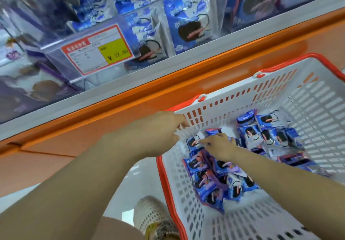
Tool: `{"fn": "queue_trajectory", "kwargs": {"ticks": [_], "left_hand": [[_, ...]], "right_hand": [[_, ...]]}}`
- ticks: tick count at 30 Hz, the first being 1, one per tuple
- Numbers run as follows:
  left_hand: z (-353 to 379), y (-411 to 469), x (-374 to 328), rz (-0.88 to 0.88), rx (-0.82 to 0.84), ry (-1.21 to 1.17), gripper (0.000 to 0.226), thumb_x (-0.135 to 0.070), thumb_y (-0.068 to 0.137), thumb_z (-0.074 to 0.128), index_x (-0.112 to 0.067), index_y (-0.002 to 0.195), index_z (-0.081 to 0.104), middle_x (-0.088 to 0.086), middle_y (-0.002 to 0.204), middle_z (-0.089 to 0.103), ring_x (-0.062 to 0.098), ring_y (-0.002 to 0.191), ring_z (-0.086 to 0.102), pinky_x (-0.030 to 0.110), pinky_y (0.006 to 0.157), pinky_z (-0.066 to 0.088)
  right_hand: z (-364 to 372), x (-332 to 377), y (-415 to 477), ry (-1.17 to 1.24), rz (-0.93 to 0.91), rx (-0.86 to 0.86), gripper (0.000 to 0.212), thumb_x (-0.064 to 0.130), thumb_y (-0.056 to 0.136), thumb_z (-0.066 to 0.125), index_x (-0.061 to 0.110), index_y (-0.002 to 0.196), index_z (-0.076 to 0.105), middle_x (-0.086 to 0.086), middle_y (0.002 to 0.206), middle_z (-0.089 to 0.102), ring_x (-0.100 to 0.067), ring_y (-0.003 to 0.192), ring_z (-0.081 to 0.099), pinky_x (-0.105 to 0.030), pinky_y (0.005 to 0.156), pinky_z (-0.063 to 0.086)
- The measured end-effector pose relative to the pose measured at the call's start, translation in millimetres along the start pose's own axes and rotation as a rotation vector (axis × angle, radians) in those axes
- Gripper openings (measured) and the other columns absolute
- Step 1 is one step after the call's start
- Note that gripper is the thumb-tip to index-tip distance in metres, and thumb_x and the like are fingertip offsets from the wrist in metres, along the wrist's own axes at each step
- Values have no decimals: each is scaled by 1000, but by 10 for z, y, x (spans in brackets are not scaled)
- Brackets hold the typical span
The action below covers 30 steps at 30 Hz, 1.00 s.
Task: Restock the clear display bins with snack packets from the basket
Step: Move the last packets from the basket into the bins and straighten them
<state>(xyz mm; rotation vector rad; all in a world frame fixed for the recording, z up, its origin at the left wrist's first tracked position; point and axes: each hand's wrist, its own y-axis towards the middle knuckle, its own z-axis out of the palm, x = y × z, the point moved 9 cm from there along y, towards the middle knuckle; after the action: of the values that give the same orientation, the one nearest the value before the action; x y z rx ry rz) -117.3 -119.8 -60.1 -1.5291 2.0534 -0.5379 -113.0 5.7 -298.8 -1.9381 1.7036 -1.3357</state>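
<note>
Left forearm (pixel 74 183) nearest | we find left grip (pixel 155 135) pinching blue-and-white foil snack packet (pixel 194 142) in white slotted plastic basket (pixel 298 109) | right grip (pixel 218 146) alongside, hold cannot be told | clear plastic display bins (pixel 61 42) up-left, left grip nearer

Basket (pixel 308 109), white, 3 o'clock: 1, with red handles (pixel 162 174): 2
Snack packets (pixel 203 165) inside basket, 4 o'clock: upwards of a dozen, in 2 heaps, overlapped, exact tally not possible
Hands, centre: 2, namely left hand (pixel 156 135) and right hand (pixel 218 146)
Clear display bins (pixel 78 34), 9 to 1 o'clock: at least 3 compartments
Price label (pixel 97 50), 10 o'clock: 1
Shoe (pixel 149 215), 6 o'clock: 1
</note>
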Motion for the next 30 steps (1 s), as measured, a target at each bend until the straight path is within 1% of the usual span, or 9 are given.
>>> {"fn": "queue_trajectory", "kwargs": {"ticks": [3, 6, 9, 13, 16, 19, 24, 27, 30], "left_hand": [[-15, -5, -21, 4, 2, 19, 40, -27, 101, 51, -36, 140, 45, -10, 141, 48, 10, 121, 48, 27, 96, 41], [-33, -31, -63, 13, 18, 30, 41, -26, 101, 51, -34, 141, 45, -9, 142, 48, 11, 122, 48, 28, 98, 43], [-96, -81, -94, 22, -8, 51, 42, -28, 100, 52, -33, 141, 45, -7, 141, 50, 13, 122, 50, 30, 100, 46], [-272, -204, -166, 50, -99, 55, 43, -34, 98, 54, -35, 140, 45, -7, 139, 51, 13, 120, 51, 35, 100, 47], [-429, -373, -249, 106, -159, -41, 45, -35, 97, 57, -34, 140, 47, -8, 139, 52, 12, 120, 53, 31, 99, 46], [-598, -620, -312, 177, -243, -228, 48, -37, 92, 64, -32, 138, 50, -11, 135, 55, 7, 115, 56, 27, 100, 45], [-1094, -1119, -175, 282, -611, -708, 46, -30, 88, 70, -32, 131, 54, -16, 117, 60, 6, 104, 63, 17, 88, 51], [-1314, -1357, -1, 297, -810, -923, 38, -35, 87, 69, -42, 122, 55, -21, 110, 56, 0, 101, 61, 11, 75, 48], [-1429, -1429, 153, 348, -929, -1157, 28, -29, 90, 68, -40, 115, 61, -11, 114, 63, 9, 105, 64, 16, 75, 52]], "right_hand": [[-105, -7, -57, 20, 8, -38, 39, 25, 100, 41, 45, 130, 58, -3, 128, 60, -19, 108, 48, -65, 114, 13], [-323, 94, -275, 6, -22, -102, 31, 32, 100, 46, 42, 126, 62, 8, 138, 56, -19, 122, 50, -60, 116, 15], [-600, 303, -624, 67, -156, -200, 26, 28, 99, 55, 30, 121, 69, 16, 128, 60, -6, 92, 63, -24, 93, 50], [-1098, 507, -1207, 180, -268, -475, 15, 22, 91, 68, 24, 102, 78, 8, 106, 74, -2, 82, 65, -19, 87, 54], [-1358, 673, -1663, 272, -307, -566, 13, 17, 89, 70, 26, 91, 78, 18, 89, 71, 7, 75, 63, -6, 79, 50], [-1623, 899, -2130, 464, -382, -641, 21, 12, 86, 73, 31, 76, 72, 15, 81, 73, 1, 77, 69, -17, 78, 56], [-2064, 1328, -2762, 756, -529, -741, 14, 7, 81, 77, 18, 79, 68, 4, 76, 74, -10, 76, 70, -22, 75, 53], [-2238, 1533, -2940, 932, -606, -779, 17, 8, 81, 76, 21, 80, 66, -2, 77, 73, -20, 82, 70, -37, 86, 55], [-2319, 1842, -2942, 987, -662, -719, 20, 4, 84, 72, 20, 90, 63, -4, 78, 71, -25, 86, 70, -47, 94, 54]]}}
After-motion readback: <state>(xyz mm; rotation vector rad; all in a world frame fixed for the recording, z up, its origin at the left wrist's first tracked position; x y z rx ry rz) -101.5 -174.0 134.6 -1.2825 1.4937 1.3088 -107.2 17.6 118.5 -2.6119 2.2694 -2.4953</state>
